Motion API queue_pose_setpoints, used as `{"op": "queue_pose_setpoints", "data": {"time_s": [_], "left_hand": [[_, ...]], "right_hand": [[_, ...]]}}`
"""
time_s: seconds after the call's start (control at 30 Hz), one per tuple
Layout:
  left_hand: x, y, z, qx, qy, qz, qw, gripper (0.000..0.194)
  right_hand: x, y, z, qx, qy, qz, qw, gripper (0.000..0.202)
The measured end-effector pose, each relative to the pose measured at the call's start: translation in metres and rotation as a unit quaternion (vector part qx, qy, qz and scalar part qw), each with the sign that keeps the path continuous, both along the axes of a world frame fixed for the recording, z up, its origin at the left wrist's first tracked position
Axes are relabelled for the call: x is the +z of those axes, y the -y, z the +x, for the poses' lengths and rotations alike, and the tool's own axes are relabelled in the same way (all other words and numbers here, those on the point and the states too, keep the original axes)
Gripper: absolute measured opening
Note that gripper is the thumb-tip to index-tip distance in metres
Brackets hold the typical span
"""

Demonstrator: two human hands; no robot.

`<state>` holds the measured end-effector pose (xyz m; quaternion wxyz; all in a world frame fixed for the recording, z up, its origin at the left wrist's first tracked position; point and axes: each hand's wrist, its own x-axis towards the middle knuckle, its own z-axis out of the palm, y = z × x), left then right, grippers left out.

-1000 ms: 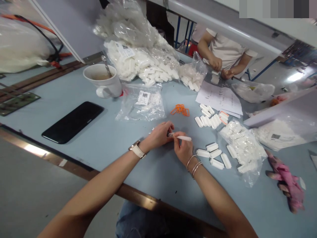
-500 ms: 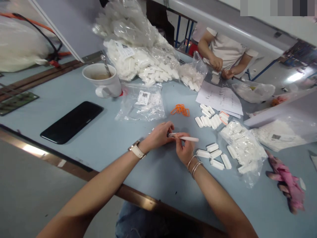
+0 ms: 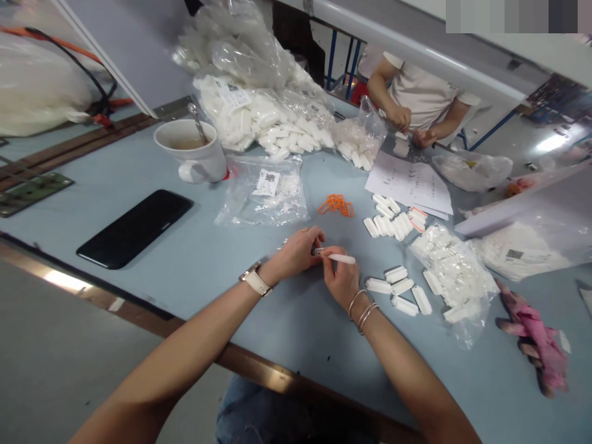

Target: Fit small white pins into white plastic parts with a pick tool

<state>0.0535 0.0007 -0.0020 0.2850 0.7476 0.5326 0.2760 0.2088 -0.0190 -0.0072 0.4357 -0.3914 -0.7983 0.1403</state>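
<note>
White pen [image 3: 341, 258] beside loose clips [image 3: 400, 288]

Table: pale blue top [image 3: 194, 259] with a brown near edge [image 3: 259, 370].
Floor: grey, smooth, at near left [image 3: 55, 357].
Wall: white panel at far left [image 3: 139, 37].
Rail: white bar across far right [image 3: 416, 52].
Light: bright glare at far right [image 3: 550, 143].

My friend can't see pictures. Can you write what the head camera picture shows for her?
Two bare hands meet over a pale blue table: the left hand pinches a small part against a white pen-like tool held by the right hand. Around them lie small white plastic pieces, a black phone and a white mug.
</note>
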Motion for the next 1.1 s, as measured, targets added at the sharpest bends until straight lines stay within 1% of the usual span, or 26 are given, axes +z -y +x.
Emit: {"op": "queue_pose_setpoints", "data": {"time_s": [0.1,0.2,0.37,0.57,0.63,0.7,0.83,0.93,1.0,1.1], "left_hand": [[-0.001,-0.001,0.000,-0.002,-0.001,0.001,1.000,0.021],[-0.002,-0.001,0.000,-0.004,-0.001,0.004,1.000,0.022],[-0.003,-0.001,-0.001,-0.011,-0.004,0.014,1.000,0.024],[-0.006,-0.003,-0.002,-0.005,-0.008,0.018,1.000,0.030],[-0.007,-0.003,-0.002,-0.003,-0.009,0.018,1.000,0.031],[-0.007,-0.003,-0.001,0.000,-0.007,0.016,1.000,0.031],[0.001,-0.002,-0.002,-0.007,-0.005,0.007,1.000,0.032],[0.010,-0.003,-0.008,-0.035,-0.013,-0.004,0.999,0.029],[0.016,-0.003,-0.013,-0.065,-0.018,-0.017,0.998,0.025],[0.020,-0.004,-0.019,-0.097,-0.017,-0.026,0.995,0.016]], "right_hand": [[-0.001,0.000,0.000,0.002,-0.012,0.009,1.000,0.015],[-0.001,0.002,0.001,0.004,-0.042,0.000,0.999,0.014],[0.000,0.004,0.001,-0.024,-0.053,0.010,0.998,0.013],[0.000,0.004,0.000,-0.034,-0.075,0.011,0.997,0.012],[-0.002,0.003,0.000,-0.048,-0.081,-0.010,0.995,0.012],[-0.003,0.002,0.000,-0.056,-0.100,-0.048,0.992,0.013],[-0.005,-0.001,-0.001,-0.066,-0.148,-0.129,0.978,0.015],[-0.004,-0.002,-0.001,-0.080,-0.166,-0.164,0.969,0.017],[-0.003,-0.003,-0.001,-0.084,-0.174,-0.177,0.965,0.019],[-0.002,-0.004,-0.002,-0.085,-0.191,-0.195,0.958,0.020]]}}
